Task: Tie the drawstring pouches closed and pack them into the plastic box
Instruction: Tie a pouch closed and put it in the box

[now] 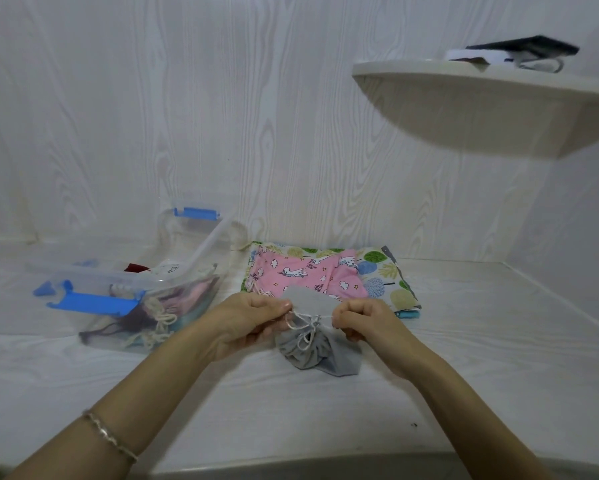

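A grey drawstring pouch (311,351) lies bunched on the white surface in the middle of the head view. My left hand (253,322) and my right hand (362,322) each pinch an end of its white cord (306,325), stretched between them over the gathered neck. Behind it lie a pink unicorn-print pouch (308,271) on a tree-print pouch (388,275). The clear plastic box (173,271) with blue latches stands at the left, open, holding several pouches and cords.
The box's lid leans up against the wall behind it. A white wall shelf (481,98) with dark items juts out at the upper right. A raised ledge runs along the right side of the surface.
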Motion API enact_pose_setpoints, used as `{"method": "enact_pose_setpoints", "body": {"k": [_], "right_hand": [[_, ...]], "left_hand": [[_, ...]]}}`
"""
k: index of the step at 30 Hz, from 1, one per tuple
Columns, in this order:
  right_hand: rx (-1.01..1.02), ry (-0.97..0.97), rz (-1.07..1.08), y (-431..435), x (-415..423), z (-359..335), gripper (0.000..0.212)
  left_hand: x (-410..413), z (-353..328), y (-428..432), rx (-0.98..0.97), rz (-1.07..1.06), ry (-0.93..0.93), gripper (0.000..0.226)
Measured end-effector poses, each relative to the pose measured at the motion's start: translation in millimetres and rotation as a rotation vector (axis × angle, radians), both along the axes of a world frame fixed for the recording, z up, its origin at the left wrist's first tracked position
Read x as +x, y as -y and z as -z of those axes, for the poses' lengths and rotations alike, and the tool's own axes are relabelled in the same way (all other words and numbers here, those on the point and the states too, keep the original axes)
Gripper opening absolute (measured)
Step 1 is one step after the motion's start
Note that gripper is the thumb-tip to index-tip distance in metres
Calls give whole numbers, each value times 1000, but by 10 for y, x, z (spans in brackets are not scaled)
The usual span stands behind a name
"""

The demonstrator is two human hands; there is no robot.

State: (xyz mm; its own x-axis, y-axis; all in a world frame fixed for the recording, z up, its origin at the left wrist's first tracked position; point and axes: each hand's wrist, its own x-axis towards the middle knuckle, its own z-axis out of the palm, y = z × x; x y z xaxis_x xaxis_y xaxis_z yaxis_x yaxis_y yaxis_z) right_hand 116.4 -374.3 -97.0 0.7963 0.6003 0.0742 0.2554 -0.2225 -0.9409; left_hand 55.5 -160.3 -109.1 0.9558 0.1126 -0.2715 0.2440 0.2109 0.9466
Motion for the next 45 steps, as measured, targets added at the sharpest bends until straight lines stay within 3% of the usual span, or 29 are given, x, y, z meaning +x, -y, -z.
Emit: {"method": "enact_pose_setpoints", "body": {"k": [3, 7, 15, 19, 21, 23, 25, 27, 30, 32, 34, 40, 45], "right_hand": [[-58, 52, -36, 98, 4, 18, 24], [-151, 108, -70, 185, 12, 58, 24], [-207, 105, -77, 180, 47, 107, 5], [-302, 153, -204, 9, -78, 150, 64], [-331, 270, -230, -118, -122, 181, 56], [-286, 337, -214, -206, -117, 159, 32], [-246, 369, -166, -246, -70, 95, 20], [-204, 377, -126, -278, -31, 11, 19], [-148, 363, -99, -337, -1, -98, 23], [-120, 367, -104, -363, -15, -187, 24], [-78, 405, -120, -375, -48, -317, 24], [51, 472, -123, -322, -172, -857, 24], [124, 599, -145, -384, -296, -1302, 24]], "left_hand": [[-15, 47, -40, 69, -73, 6, 8], [-17, 103, -56, 10, -208, 22, 7], [31, 150, -13, -94, -307, 22, 10], [12, 168, 43, -122, -288, 11, 5], [-13, 168, 63, -113, -275, 24, 7], [-33, 161, 60, 85, -295, 61, 19], [-58, 123, 35, 434, -298, 53, 41], [-81, 43, 2, 523, -81, -119, 70], [-75, -73, 49, 104, 418, -392, 119], [5, -114, 109, -176, 448, -370, 128], [102, -161, 175, -335, 401, -313, 125], [198, -540, 318, -547, 259, 56, 96], [130, -1133, 282, -493, 170, 257, 89]]}}
